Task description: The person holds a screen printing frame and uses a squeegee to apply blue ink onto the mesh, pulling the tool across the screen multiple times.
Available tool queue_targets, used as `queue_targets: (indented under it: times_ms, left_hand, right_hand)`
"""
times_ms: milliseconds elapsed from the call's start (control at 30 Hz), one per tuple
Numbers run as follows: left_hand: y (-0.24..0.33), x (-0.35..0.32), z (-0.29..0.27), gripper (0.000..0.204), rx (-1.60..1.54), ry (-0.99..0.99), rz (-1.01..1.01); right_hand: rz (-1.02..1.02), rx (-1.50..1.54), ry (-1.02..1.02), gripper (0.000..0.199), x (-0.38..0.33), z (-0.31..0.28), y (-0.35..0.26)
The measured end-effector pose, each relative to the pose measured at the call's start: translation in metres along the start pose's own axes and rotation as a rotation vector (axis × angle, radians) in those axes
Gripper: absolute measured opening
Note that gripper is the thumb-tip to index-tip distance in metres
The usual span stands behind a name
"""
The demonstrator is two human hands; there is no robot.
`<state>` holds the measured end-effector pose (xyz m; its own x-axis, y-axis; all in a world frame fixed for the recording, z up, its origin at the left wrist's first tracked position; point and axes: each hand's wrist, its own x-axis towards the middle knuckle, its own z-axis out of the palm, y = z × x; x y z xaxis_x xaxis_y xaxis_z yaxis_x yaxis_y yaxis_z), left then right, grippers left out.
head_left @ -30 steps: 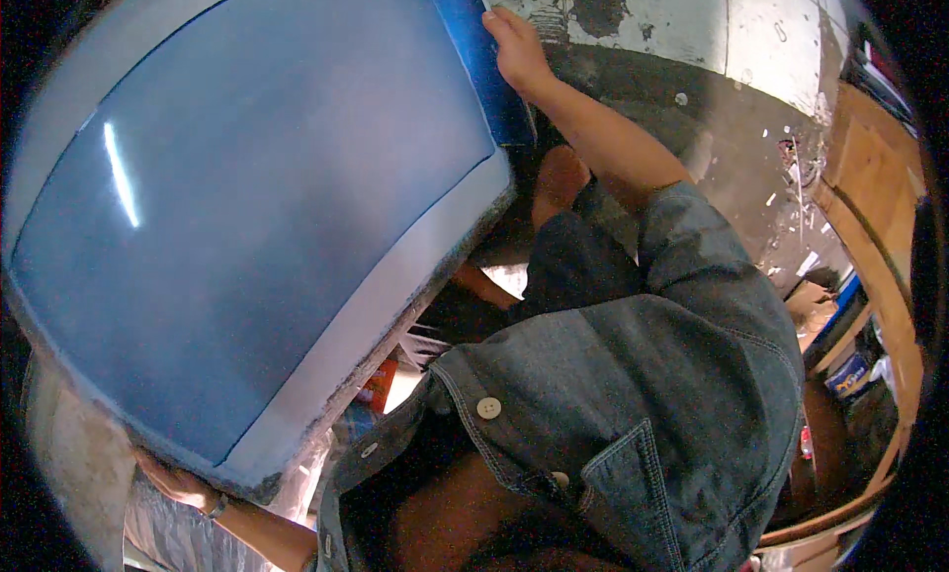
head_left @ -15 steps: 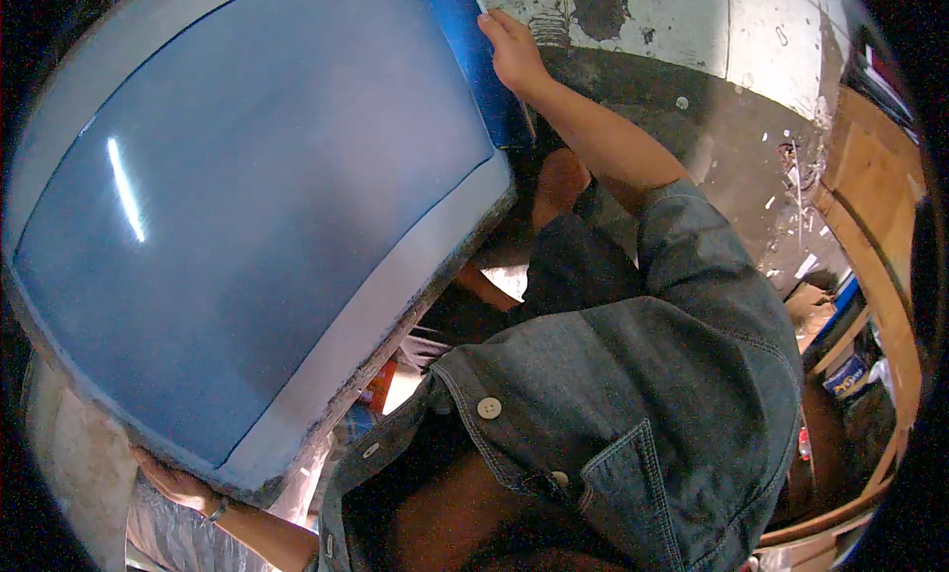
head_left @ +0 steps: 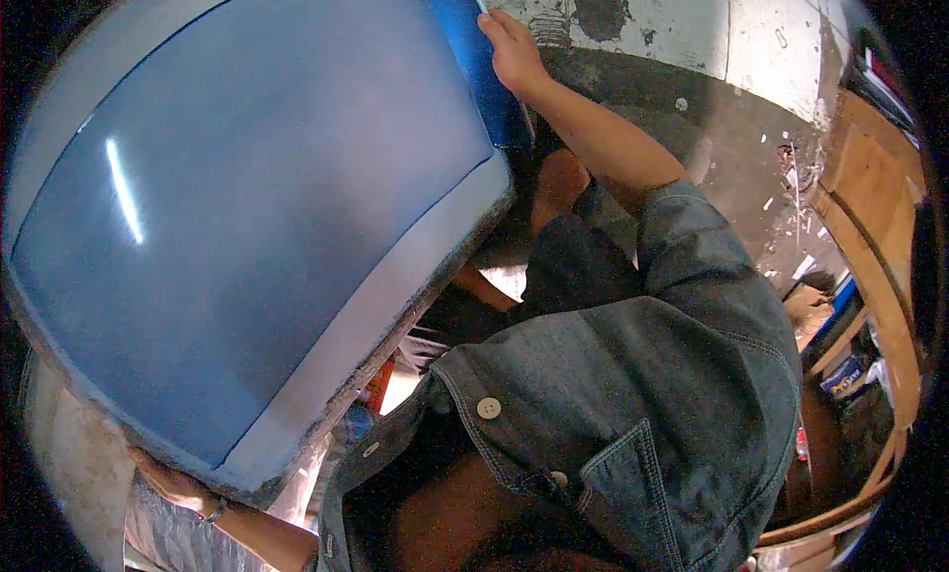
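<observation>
A broad blue sheet with a glossy face lies on a pale board whose edges look rough and worn. A narrower, deeper blue panel with a thin light edge sits at its far right. My right hand is closed on the outer edge of that panel, thumb side uppermost. At the board's near left corner, my left hand lies stretched along the edge, partly beneath it. Some of its fingers are hidden by the board.
A bare foot and dark trousers show beyond the board. To the right stands a wooden frame with a blue box and clutter inside. Paper scraps litter the floor by a stained white wall.
</observation>
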<state>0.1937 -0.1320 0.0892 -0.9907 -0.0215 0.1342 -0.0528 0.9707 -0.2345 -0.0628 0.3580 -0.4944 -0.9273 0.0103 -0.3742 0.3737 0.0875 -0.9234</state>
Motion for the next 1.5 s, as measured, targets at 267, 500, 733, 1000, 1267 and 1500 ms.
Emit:
queue_targets:
  times_ms: [267,500,733,1000,1267,1500]
  left_hand:
    - [0.037,0.016,0.004,0.047,0.103,-0.037,-0.028]
    - [0.007,0.001,-0.003,0.047,0.048,-0.034,-0.098]
    - [0.034,0.009,0.0,0.047,0.04,-0.032,0.018]
    - [0.025,0.005,0.003,0.054,0.009,-0.047,-0.206]
    - [0.057,0.017,0.002,0.069,0.036,-0.032,-0.122]
    - [0.041,0.0,0.002,0.062,-0.022,-0.017,-0.16]
  right_hand:
    - [-0.093,-0.051,0.168,0.037,0.003,0.009,0.01]
    - [-0.072,-0.045,0.115,0.038,-0.003,0.006,-0.01]
    - [0.065,-0.066,-0.022,0.059,-0.005,-0.001,-0.012]
    - [0.06,-0.076,-0.035,0.06,-0.005,0.0,-0.007]
    - [0.024,-0.092,0.035,0.055,-0.008,0.007,-0.024]
    - [0.103,-0.096,0.048,0.052,-0.015,0.012,-0.043]
